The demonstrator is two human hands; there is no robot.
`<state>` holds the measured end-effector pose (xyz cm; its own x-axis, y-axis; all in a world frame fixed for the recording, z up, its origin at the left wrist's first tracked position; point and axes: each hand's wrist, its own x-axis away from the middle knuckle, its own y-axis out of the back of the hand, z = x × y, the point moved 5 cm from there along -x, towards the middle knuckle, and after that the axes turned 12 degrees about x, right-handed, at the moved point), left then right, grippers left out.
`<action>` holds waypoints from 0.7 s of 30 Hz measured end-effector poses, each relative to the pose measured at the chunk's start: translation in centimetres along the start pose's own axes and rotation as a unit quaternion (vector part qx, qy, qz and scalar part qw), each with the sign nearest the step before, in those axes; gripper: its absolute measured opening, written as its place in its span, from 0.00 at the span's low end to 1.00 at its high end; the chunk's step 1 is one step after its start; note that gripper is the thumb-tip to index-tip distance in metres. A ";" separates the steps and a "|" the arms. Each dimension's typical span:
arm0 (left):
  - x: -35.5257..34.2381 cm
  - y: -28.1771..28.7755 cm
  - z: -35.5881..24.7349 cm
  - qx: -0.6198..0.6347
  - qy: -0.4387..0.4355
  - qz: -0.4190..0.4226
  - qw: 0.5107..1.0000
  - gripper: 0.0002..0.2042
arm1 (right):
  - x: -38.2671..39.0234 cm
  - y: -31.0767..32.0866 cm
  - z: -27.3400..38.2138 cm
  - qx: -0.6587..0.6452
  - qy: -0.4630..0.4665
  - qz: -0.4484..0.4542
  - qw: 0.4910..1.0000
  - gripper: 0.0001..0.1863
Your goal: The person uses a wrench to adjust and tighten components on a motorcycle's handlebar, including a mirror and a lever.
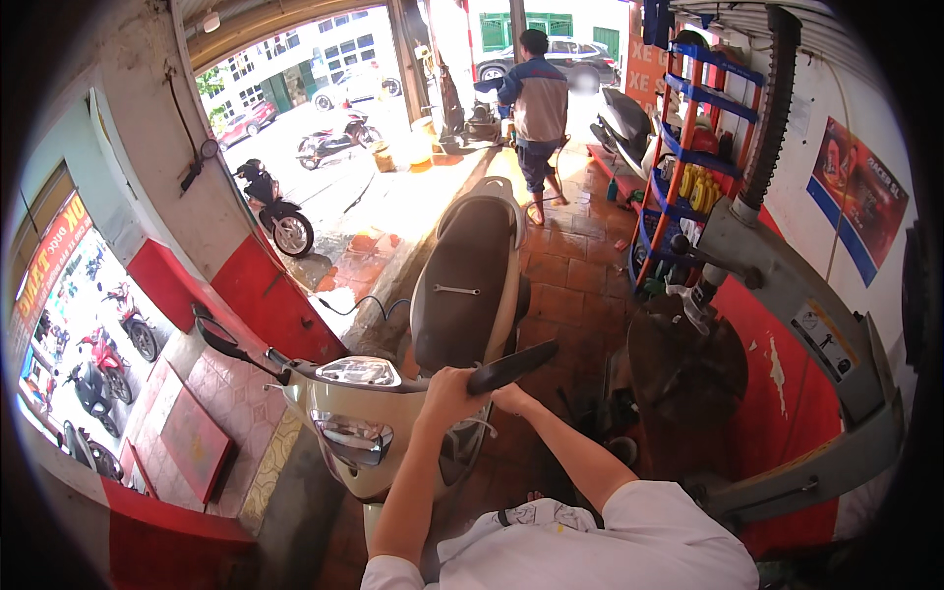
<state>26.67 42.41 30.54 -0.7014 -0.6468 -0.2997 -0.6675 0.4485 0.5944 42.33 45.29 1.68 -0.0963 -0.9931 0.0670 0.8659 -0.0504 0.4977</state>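
Note:
A beige scooter (pixel 339 398) stands before me, its headlight and front panel facing me. My left hand (pixel 454 395) is closed at the inner end of a black rear-view mirror (pixel 516 367), over the handlebar. Just below that mirror, my right hand (pixel 509 398) is closed beside the left one, at the handlebar's end; what its fingers grip is hidden. A silver brake lever (pixel 480 425) shows under my hands. The other mirror (pixel 222 336) juts out at the scooter's left. On the dark seat (pixel 454 313) lies a combination wrench (pixel 457 290).
A person (pixel 539 108) stands farther off with their back to me. To the right are a grey tyre-changer machine (pixel 777 285) and a blue and orange shelf rack (pixel 688 147). Red-and-white walls and a pillar (pixel 275 295) flank the left. Parked motorbikes (pixel 270 211) stand outside.

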 end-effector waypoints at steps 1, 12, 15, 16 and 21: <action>0.2 -0.3 0.0 0.011 -0.002 -0.032 0.999 0.10 | 0.0 -0.1 0.1 0.001 0.003 0.001 1.000 0.26; 1.2 -6.2 -0.9 -0.009 -0.111 -0.210 0.971 0.07 | 2.2 4.6 -0.5 -0.118 0.084 0.002 0.989 0.16; 4.5 -3.5 1.8 -0.033 -0.137 -0.183 0.973 0.10 | 3.4 2.1 7.9 -0.014 -0.014 0.017 1.000 0.14; 4.7 -3.3 1.9 -0.004 -0.140 -0.176 0.974 0.11 | 3.9 2.6 8.2 -0.003 -0.058 0.011 0.998 0.15; 5.7 -2.0 2.0 0.098 -0.122 -0.204 0.966 0.17 | 4.3 3.9 8.1 0.052 -0.069 0.002 0.996 0.20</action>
<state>23.54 39.08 26.19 -0.3925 -0.6407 -0.6599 -0.9184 0.3114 0.2439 41.29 41.72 10.96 -0.1659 -0.9687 0.1847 0.8117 -0.0278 0.5833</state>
